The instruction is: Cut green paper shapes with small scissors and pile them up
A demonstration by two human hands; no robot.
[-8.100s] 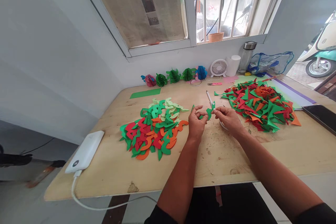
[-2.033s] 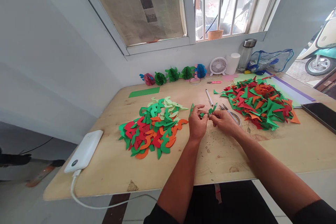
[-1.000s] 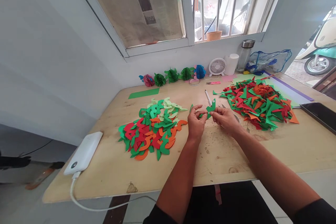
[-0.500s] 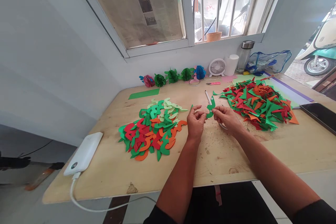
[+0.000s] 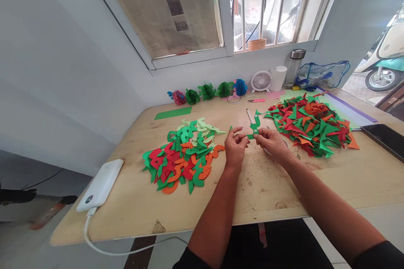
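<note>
Between my hands is a green curved paper cutout (image 5: 256,122) with small whitish squares on it, held above the table. My left hand (image 5: 236,145) is closed, thumb and finger pinching the cutout's lower left end. A green pointed tip shows above its index finger. My right hand (image 5: 272,143) also pinches the cutout, near its lower middle. Behind the cutout lies a white pen-like stick (image 5: 249,114). Something with a pale curved rim lies mostly hidden under my right hand. A pile of curved paper cutouts (image 5: 179,157) in green, red and orange lies left of my hands.
A heap of pointed paper scraps (image 5: 315,124) lies on the right, beside a dark phone (image 5: 385,139). Along the wall stand honeycomb paper figures (image 5: 207,91), a small fan (image 5: 261,80) and a glass bottle (image 5: 294,69). A cabled white power bank (image 5: 100,185) sits far left.
The green cutout has turned and spread out between my fingers; its upper end now leans further right and higher. My hands have barely moved.
</note>
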